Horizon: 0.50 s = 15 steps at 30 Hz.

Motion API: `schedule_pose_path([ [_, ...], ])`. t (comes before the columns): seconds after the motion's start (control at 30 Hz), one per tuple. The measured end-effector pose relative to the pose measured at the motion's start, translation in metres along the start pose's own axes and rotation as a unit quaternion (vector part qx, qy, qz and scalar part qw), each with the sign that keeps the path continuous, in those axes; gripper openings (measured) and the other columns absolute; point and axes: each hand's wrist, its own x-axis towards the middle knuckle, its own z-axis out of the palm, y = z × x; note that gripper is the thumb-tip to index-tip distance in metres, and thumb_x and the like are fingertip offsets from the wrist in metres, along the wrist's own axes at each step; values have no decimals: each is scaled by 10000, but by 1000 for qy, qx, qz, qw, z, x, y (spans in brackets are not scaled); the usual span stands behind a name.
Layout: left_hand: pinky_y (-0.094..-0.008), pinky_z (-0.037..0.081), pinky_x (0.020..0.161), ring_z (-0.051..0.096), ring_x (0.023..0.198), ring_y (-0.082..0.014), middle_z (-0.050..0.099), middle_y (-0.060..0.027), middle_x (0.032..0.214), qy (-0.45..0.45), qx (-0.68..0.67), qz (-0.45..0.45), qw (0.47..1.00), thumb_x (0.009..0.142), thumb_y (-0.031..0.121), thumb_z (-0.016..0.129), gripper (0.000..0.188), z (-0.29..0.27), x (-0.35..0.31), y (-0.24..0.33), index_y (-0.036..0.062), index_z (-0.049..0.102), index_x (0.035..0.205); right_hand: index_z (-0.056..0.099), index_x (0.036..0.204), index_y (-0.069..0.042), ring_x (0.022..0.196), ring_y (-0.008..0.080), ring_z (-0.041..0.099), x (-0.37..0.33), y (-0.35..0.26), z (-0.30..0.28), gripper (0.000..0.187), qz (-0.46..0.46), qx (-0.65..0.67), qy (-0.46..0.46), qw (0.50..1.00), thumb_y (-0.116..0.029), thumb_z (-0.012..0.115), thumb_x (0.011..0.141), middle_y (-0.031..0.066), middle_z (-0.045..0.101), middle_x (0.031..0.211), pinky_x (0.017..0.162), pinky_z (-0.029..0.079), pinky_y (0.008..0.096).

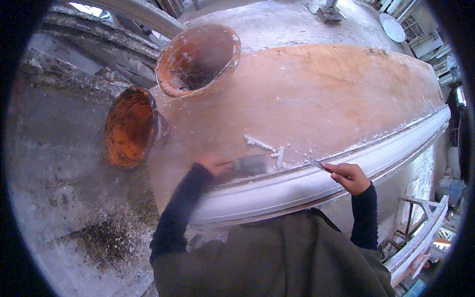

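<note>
Closed around the handle of a wide grey scraper (251, 164), my left hand (216, 164) is over the tabletop beside the left part of a long white moulding (262, 196). Motion blurs this hand and blade. In my right hand (350, 178) is a small metal spatula (316, 164), its tip pointing left above the moulding's far edge. The moulding lies along the near edge of the wooden tabletop (326, 94). Broken white plaster scraps (280, 156) and crumbs lie on the wood between the two tools.
An orange, plaster-stained bucket (198, 62) rests at the tabletop's far left. Another orange bucket (129, 127) stands left of it, by the table's edge. A whitened wooden frame (420, 240) is at the lower right. The floor at left (59, 198) is stained.
</note>
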Motion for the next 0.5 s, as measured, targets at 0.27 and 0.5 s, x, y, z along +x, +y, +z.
schedule_pose_path([
  [0.27,-368,438,718,544,803,-289,567,-141,802,22,-54,33,998,797,283,514,255,2,82,101,159,610,998,546,1121,-123,563,179,468,-27,10,-9,331,-6,-34,27,999,-119,550,790,106,481,592,586,388,277],
  [0.5,-330,438,711,559,768,-272,584,-128,808,58,41,-91,993,748,302,599,288,-51,-18,4,196,623,1015,548,1125,-162,576,214,501,-44,15,-13,343,11,-41,51,998,-131,556,783,117,517,617,590,404,300],
])
